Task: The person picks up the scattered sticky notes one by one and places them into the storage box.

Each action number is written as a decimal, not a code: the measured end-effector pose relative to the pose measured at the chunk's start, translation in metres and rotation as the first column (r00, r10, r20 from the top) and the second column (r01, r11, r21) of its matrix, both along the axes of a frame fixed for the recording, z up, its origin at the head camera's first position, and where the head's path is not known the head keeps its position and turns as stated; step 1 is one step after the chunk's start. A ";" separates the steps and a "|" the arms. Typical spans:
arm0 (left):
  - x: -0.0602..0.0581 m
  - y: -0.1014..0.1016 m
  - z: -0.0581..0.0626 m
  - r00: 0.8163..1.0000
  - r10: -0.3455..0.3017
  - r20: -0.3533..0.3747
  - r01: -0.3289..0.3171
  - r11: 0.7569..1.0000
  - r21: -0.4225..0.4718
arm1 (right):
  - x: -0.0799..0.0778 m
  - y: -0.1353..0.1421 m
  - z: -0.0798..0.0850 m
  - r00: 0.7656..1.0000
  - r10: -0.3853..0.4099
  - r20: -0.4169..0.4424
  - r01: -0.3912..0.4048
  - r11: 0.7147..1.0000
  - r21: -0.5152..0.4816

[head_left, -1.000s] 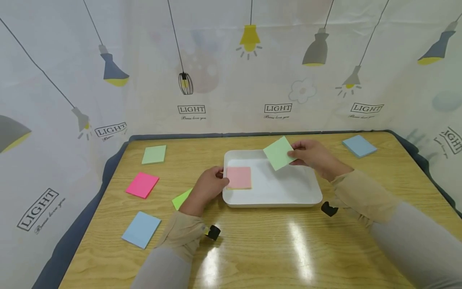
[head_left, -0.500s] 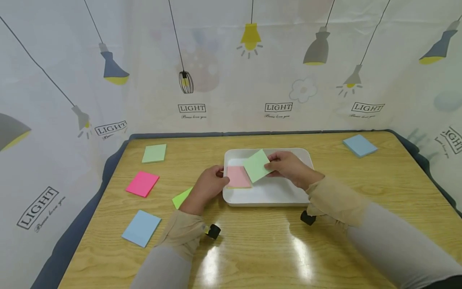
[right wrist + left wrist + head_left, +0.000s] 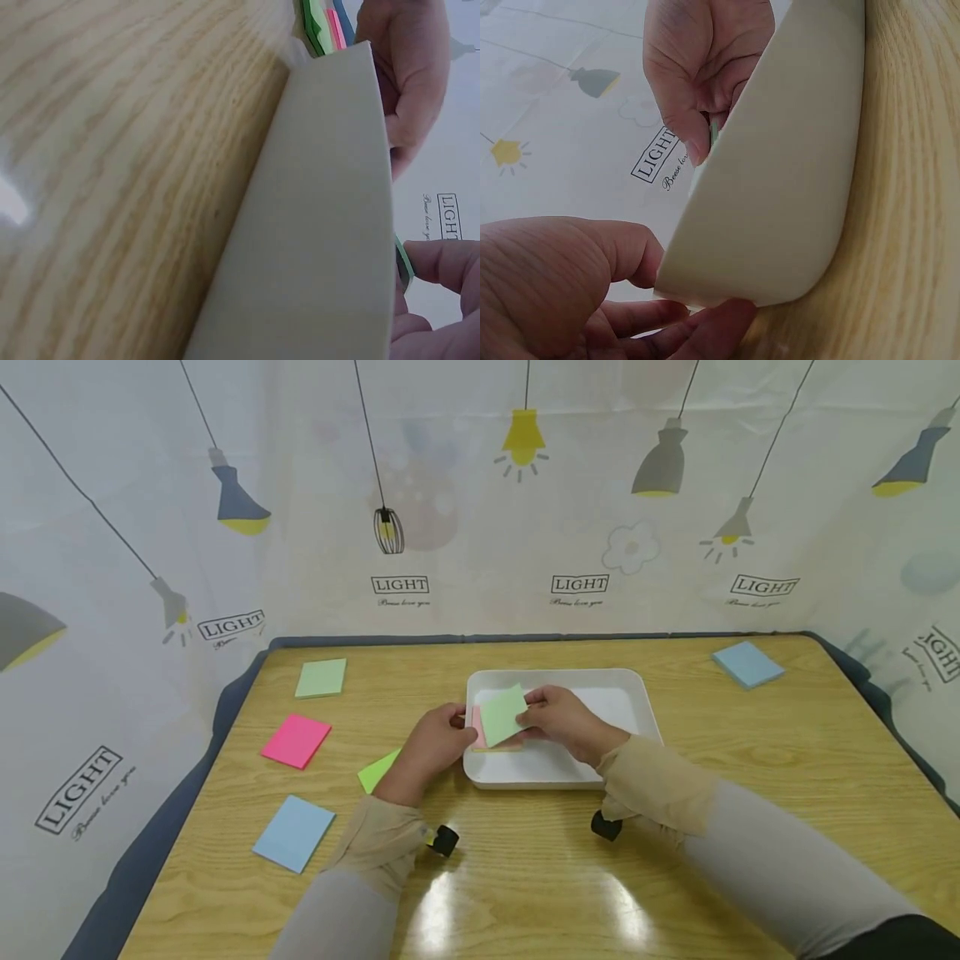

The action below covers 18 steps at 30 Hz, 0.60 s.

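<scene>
A white tray (image 3: 600, 770) stands on the wooden table. My left hand (image 3: 435, 743) grips its left rim, thumb on the inner side and fingers outside, as the left wrist view also shows. Inside the tray at the left lies a pink sticky-note pad (image 3: 476, 720) with a yellowish lower edge. Just over it, my right hand (image 3: 566, 722) pinches a pale green sticky-note pad (image 3: 501, 717) between thumb and fingers, tilted and covering most of the pink one. Whether the two pads touch cannot be told. The green pad's edge (image 3: 405, 264) shows above the tray wall in the right wrist view.
To the left lie a pale green pad (image 3: 321, 678), a hot pink pad (image 3: 296, 741), a blue pad (image 3: 294, 833) and a lime green pad (image 3: 377, 770) partly behind the left wrist. Another blue pad (image 3: 747, 663) sits at the back right. A lamp-printed curtain (image 3: 480, 527) borders the table.
My right hand has carried the pale green pad leftward and down, from the tray's right part to over the pink pad. The left hand stays on the rim.
</scene>
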<state>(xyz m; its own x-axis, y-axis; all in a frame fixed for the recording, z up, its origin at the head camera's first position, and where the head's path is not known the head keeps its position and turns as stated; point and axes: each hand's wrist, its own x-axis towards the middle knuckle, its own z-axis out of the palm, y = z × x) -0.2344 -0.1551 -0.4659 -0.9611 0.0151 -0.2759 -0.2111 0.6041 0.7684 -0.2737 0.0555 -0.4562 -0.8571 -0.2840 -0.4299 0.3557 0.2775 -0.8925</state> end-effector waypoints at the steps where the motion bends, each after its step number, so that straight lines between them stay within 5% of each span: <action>1: 0.000 0.000 0.000 1.000 -0.004 -0.001 0.004 1.000 0.003 | 0.001 -0.002 0.000 1.000 0.002 0.001 -0.002 1.000 0.002; 18: 0.001 0.000 0.003 1.000 -0.001 0.017 0.001 0.999 0.046 | 0.014 -0.017 0.002 0.999 -0.018 0.050 0.022 0.996 -0.087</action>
